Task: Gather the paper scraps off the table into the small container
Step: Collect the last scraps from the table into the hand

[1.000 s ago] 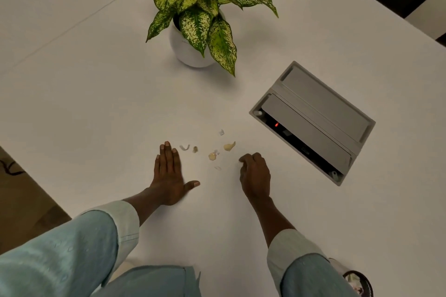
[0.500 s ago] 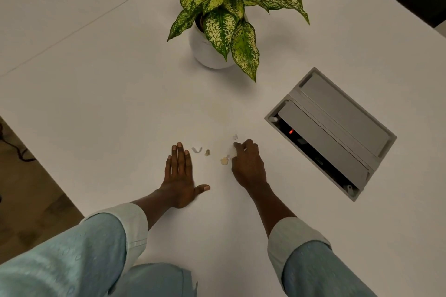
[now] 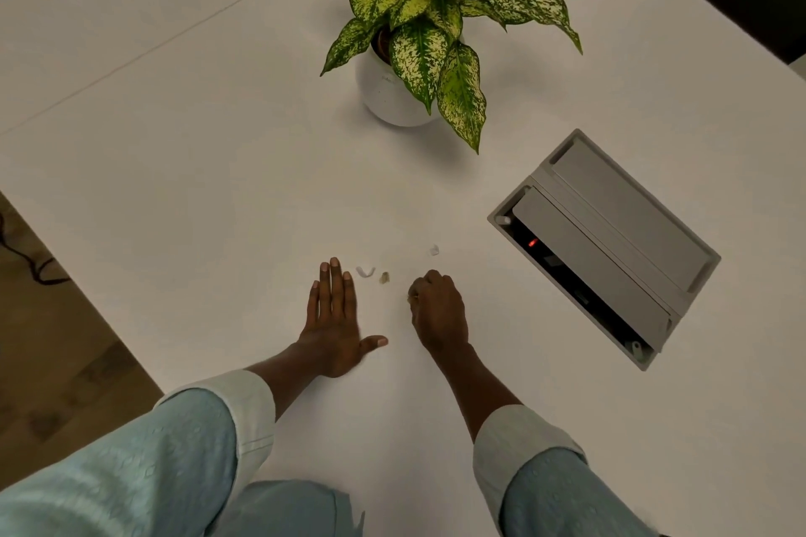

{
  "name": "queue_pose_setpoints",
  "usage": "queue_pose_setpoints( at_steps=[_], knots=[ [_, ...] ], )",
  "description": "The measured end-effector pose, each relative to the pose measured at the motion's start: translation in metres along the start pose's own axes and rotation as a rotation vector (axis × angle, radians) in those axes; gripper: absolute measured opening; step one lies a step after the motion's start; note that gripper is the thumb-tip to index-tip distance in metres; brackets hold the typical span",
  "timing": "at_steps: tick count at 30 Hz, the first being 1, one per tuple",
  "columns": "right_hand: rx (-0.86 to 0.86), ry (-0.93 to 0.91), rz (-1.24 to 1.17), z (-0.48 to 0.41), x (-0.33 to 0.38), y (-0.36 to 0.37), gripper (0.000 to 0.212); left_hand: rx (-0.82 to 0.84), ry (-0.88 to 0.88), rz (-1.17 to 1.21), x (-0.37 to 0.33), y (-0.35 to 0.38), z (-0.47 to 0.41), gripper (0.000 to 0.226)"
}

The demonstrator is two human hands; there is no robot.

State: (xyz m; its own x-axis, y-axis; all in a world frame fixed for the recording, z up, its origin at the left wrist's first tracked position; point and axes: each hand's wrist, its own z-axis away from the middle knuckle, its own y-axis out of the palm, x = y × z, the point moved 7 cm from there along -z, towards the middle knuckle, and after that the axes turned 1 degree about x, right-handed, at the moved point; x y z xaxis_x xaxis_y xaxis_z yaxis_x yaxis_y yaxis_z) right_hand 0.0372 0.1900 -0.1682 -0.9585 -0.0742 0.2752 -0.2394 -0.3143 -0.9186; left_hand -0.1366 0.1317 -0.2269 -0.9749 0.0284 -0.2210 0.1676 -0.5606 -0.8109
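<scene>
Three small paper scraps lie on the white table (image 3: pixel 218 187): a curved white scrap (image 3: pixel 365 272), a tan scrap (image 3: pixel 384 277) and a white scrap (image 3: pixel 434 250) farther right. My left hand (image 3: pixel 333 318) rests flat, palm down, fingers together and thumb out, just left of the curved scrap. My right hand (image 3: pixel 438 310) is curled with its fingertips pinched on the table, a bit of tan scrap showing at the fingertips. The small container is out of view.
A potted plant in a white pot (image 3: pixel 384 96) stands beyond the scraps. A grey cable box (image 3: pixel 610 240) with an open lid is set into the table at the right. The table's left edge runs diagonally, floor below it.
My right hand reached forward over the tan scraps, then drew back toward me with fingers curled; two tan scraps are gone from the table. My left hand stayed flat.
</scene>
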Motion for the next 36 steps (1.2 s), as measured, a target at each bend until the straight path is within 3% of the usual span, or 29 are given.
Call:
queue_pose_setpoints(
  at_steps=[3, 8, 10, 13, 14, 19, 22, 25, 28, 31, 36],
  knots=[
    [0.012, 0.103, -0.098, 0.008, -0.008, 0.002, 0.014, 0.012, 0.014, 0.004, -0.002, -0.004, 0.002, 0.126],
    [-0.09, 0.473, -0.544, 0.048, -0.033, 0.002, 0.015, 0.076, 0.014, -0.044, -0.008, -0.018, 0.008, 0.123],
    [-0.137, 0.502, -0.644, 0.063, -0.029, -0.001, 0.018, -0.024, 0.017, 0.13, -0.01, -0.035, 0.015, 0.096],
    [-0.198, 0.436, -0.733, 0.079, -0.007, -0.012, 0.023, -0.311, -0.096, 0.656, 0.0, -0.064, 0.038, 0.03],
    [-0.21, 0.391, -0.727, 0.082, 0.004, -0.017, 0.024, -0.31, -0.182, 0.823, 0.003, -0.064, 0.044, 0.025],
    [-0.169, 0.068, -0.504, 0.091, 0.068, -0.035, 0.016, 0.18, -0.525, 1.603, -0.009, -0.023, 0.064, 0.06],
    [-0.119, -0.046, -0.38, 0.095, 0.09, -0.033, 0.012, 0.343, -0.581, 1.874, -0.02, -0.007, 0.07, 0.043],
    [-0.217, -0.013, -0.405, 0.098, 0.081, -0.038, 0.014, 0.31, -0.656, 1.92, -0.017, 0.001, 0.068, 0.027],
    [-0.336, 0.219, -0.55, 0.097, 0.034, -0.035, 0.02, 0.335, -0.646, 1.874, -0.012, 0.002, 0.067, 0.041],
    [-0.286, 0.381, -0.504, 0.095, -0.012, -0.019, 0.019, 0.316, -0.654, 1.864, -0.006, 0.0, 0.067, 0.038],
    [-0.157, 0.353, -0.427, 0.093, -0.035, 0.001, 0.029, 0.277, -0.643, 1.896, -0.001, -0.006, 0.063, 0.036]
  ],
)
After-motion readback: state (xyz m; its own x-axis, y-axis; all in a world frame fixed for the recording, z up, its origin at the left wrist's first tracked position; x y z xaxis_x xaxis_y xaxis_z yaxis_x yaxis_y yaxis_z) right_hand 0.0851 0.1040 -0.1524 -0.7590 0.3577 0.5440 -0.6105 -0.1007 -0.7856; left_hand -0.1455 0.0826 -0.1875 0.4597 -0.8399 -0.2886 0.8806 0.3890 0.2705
